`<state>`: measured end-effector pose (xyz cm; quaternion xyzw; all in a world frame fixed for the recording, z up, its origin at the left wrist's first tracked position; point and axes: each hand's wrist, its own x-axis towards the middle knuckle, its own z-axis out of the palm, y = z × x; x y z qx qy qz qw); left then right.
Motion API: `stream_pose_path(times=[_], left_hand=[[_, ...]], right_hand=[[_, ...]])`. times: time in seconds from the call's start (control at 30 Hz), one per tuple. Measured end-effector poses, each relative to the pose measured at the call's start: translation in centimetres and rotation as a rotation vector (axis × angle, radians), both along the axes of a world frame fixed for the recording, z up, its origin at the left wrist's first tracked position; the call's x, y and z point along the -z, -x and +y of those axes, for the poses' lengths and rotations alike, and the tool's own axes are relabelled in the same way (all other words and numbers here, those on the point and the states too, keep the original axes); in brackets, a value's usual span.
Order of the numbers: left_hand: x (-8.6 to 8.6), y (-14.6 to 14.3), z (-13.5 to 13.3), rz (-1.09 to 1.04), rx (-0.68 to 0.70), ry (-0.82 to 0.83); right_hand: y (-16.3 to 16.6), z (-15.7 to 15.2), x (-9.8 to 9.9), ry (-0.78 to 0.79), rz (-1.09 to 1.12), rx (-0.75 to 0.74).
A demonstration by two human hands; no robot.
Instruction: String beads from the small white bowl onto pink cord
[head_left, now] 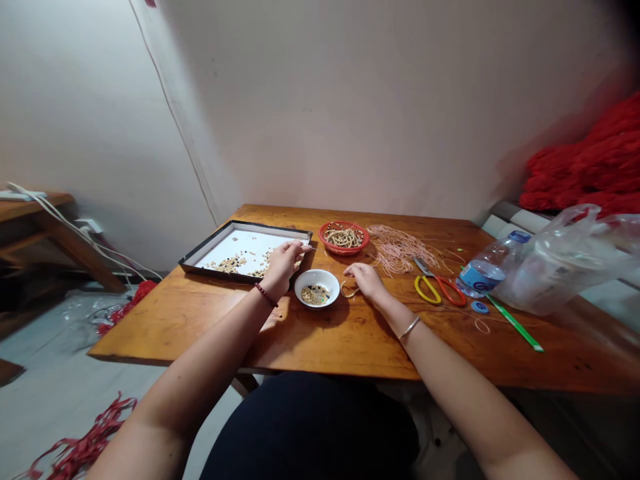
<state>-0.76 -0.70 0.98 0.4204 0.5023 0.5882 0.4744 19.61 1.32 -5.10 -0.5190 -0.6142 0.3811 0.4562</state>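
Observation:
My left hand (283, 265) is over the right side of a black-rimmed white tray (240, 241). Its thumb and fingers pinch what looks like a thin pale cord, whose tip points right. Loose tan and dark beads (229, 263) lie in the tray. Between my hands stands a white bowl (305, 300) with beads (316, 294) in its bottom. My right hand (366, 280) is just right of the bowl, fingers curled and closed. From under its fingers a short beaded strand (351, 292) curves onto the table; the exact grip is partly hidden.
Behind the bowl, a red basket (344, 251) holds beaded strands. Pink cords (400, 250) lie to its right. Scissors (440, 288), a water bottle (493, 263), a blue cap (479, 307), a green strip (515, 323) and a plastic bag (560, 260) occupy the table's right side.

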Motion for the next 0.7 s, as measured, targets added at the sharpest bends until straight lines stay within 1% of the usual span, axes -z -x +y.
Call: stream_pose_path(times=[0.07,0.1,0.2,0.27,0.3,0.43,0.7], left_hand=[[0.0,-0.3,-0.2,0.020,0.063,-0.014],[0.0,-0.4,-0.3,0.027,0.100,-0.024],[0.1,-0.7,-0.4,0.043,0.208,-0.067],[0.3,-0.8,-0.5,0.055,0.253,-0.087],[0.3,-0.8,-0.5,0.062,0.265,-0.090],[0.4,-0.8,-0.5,0.095,0.278,-0.079],[0.4,-0.9,-0.5,0.125,0.284,-0.068]], right_hand=[[0.0,-0.1,0.3,-0.048,-0.081,0.007],[0.1,-0.2,0.3,-0.084,-0.074,-0.008],[0.5,-0.9,-0.6,-0.210,0.066,-0.143],[0.8,-1.5,-1.6,-0.230,0.146,-0.253],[0.9,-1.7,-2.0,-0.218,0.165,-0.282],[1.1,-2.4,-2.9,-0.173,0.183,-0.283],[1.2,-2.2,-2.3,-0.194,0.157,-0.261]])
